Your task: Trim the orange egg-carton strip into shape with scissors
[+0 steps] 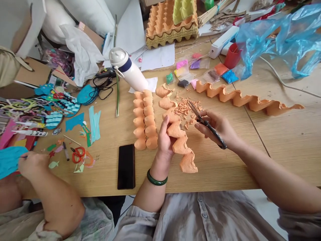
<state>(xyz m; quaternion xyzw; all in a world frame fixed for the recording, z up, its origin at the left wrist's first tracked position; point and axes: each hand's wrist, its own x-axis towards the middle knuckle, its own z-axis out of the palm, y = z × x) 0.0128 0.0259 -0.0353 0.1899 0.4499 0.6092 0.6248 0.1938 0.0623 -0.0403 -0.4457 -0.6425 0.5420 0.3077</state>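
My left hand [166, 140] is closed around the middle of an orange egg-carton strip [179, 145], holding it raised and slanted over the table. In my right hand [218, 124] is a pair of black-handled scissors [198, 113], blades pointing up and left, just right of the strip and apart from it. Small orange cardboard scraps [185, 108] lie heaped behind the strip. Left of it, two-row egg-carton pieces [145, 120] rest cups up on the wood. Another wavy egg-carton strip [245, 99] lies to the right. A dark green bangle [156, 178] circles my left wrist.
A black phone [126, 166] lies near the table's front edge. Behind stand a white bottle [131, 68], stacked egg trays [170, 28] and a red cup [232, 55]. Blue plastic bags [273, 43] spread at right. At left, a co-worker's hand [33, 164] holds blue material beside red scissors [78, 154].
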